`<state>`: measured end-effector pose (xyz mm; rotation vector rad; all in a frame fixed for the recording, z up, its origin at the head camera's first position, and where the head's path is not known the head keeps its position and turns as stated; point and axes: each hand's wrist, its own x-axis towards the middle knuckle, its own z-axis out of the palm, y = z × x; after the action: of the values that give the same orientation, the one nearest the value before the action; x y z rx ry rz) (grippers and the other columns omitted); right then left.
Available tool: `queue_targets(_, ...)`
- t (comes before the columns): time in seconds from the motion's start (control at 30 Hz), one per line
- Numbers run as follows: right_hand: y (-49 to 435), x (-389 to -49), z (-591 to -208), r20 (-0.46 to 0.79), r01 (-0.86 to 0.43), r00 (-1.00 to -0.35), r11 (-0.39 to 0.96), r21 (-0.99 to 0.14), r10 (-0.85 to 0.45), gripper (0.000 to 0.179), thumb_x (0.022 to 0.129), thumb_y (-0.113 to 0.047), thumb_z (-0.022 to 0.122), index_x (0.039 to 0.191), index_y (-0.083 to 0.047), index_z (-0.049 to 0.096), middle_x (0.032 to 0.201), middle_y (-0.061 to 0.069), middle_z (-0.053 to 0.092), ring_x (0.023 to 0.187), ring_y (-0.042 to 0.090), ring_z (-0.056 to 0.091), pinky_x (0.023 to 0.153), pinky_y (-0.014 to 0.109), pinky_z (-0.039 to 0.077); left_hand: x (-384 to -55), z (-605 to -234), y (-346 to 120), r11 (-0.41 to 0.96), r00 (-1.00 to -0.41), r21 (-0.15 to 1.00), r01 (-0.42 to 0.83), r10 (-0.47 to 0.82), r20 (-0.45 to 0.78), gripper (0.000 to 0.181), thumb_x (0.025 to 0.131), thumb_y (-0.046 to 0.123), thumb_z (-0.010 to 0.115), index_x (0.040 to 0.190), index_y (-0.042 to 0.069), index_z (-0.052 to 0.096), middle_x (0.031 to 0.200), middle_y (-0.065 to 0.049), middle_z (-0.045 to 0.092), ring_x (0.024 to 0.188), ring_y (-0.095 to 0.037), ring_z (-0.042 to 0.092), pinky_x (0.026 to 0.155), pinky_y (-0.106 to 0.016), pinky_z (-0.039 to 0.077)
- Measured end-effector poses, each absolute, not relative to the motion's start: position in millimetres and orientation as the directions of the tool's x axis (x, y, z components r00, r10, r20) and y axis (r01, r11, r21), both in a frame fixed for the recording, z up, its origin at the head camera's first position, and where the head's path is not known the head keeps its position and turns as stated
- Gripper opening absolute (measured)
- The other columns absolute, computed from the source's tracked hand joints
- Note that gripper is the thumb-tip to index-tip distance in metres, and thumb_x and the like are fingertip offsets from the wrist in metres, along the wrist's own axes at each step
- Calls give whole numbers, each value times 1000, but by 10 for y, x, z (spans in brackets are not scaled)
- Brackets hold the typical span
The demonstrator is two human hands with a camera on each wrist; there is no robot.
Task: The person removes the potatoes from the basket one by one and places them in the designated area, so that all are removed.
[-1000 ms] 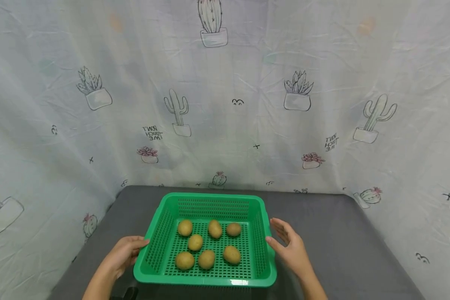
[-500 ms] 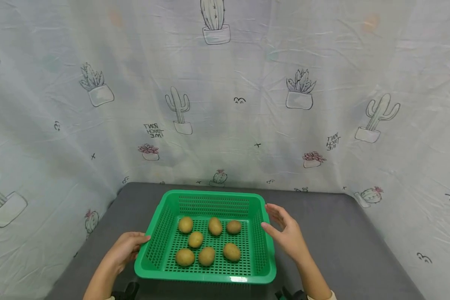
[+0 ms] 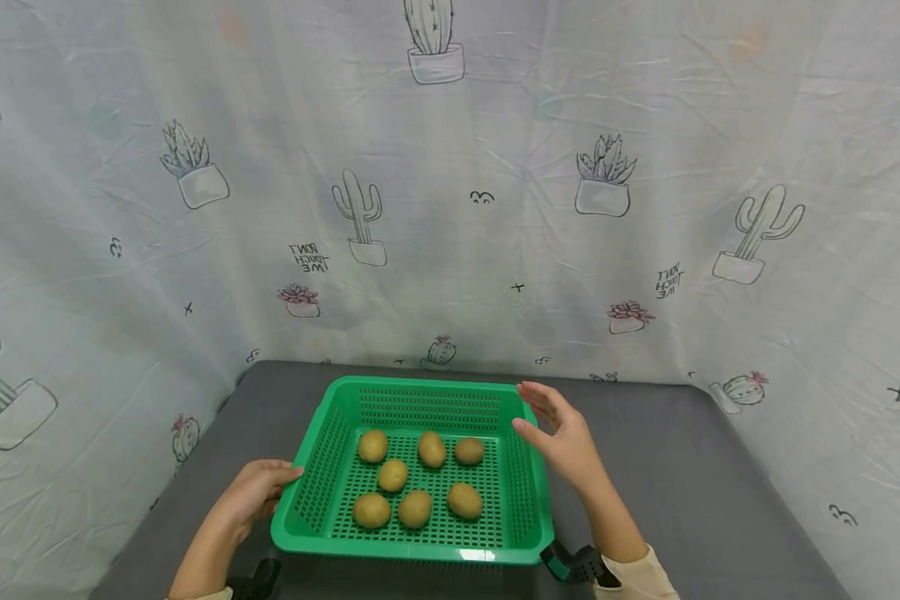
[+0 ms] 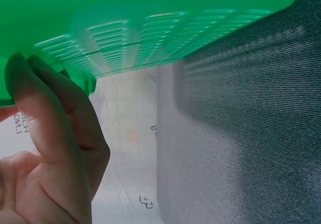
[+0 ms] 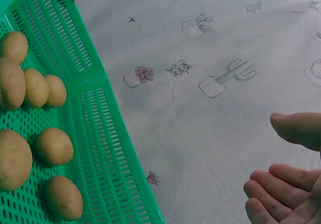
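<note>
A green plastic basket (image 3: 412,550) with slotted walls stands on the dark tabletop, and several potatoes (image 3: 415,508) lie spread over its floor. My left hand (image 3: 255,492) grips the basket's left rim, thumb on top. In the left wrist view the fingers of that hand (image 4: 55,148) bend up under the rim, against the basket wall (image 4: 150,3). Near the back right corner is my right hand (image 3: 566,437), thumb and fingers apart. In the right wrist view this hand (image 5: 288,194) holds nothing and is apart from the basket wall (image 5: 108,133); potatoes (image 5: 54,146) show inside.
A dark grey cloth-covered table (image 3: 645,483) extends to both sides of the basket. Behind and beside it hangs a pale curtain (image 3: 450,250) printed with cacti. Black straps, one at the right wrist (image 3: 585,565), sit close to the basket's front corners.
My right hand has moved away from me and a little left, from beside the right rim to the back right corner. My left hand keeps its grip; the potatoes stay in place.
</note>
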<state>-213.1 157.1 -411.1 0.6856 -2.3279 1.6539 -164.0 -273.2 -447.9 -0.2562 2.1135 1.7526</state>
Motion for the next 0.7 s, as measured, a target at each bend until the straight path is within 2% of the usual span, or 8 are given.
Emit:
queue_targets(0.37,1460,-2300,-4140,411,-469,-864,171,-866,-290,50,90,-7,64,136,1,44,137,17,50,129,33,46,106,38,37,-1633,-4498,-2734,222,-909,898,-381,90,-408,49,98,21,51,126,-19,42,91,-5,65,77,-14,63,70,-35,53)
queue_targets(0.53,1404,-2367,-4186,384,-444,-871,157,-882,-308,50,91,-7,64,136,-3,44,138,16,50,130,32,46,106,44,37,-1631,-4501,-2732,229,-910,900,-370,103,-401,47,98,21,50,126,-18,44,84,-2,63,71,-11,60,68,-33,51)
queue_targets(0.7,1327,-2449,-4211,321,-382,-894,156,-911,-311,51,90,-12,65,137,-6,44,140,15,49,131,31,44,107,47,35,-1649,-4505,-2733,232,-913,901,-365,101,-396,49,99,21,49,128,-18,41,84,-1,63,70,-10,59,68,-33,50)
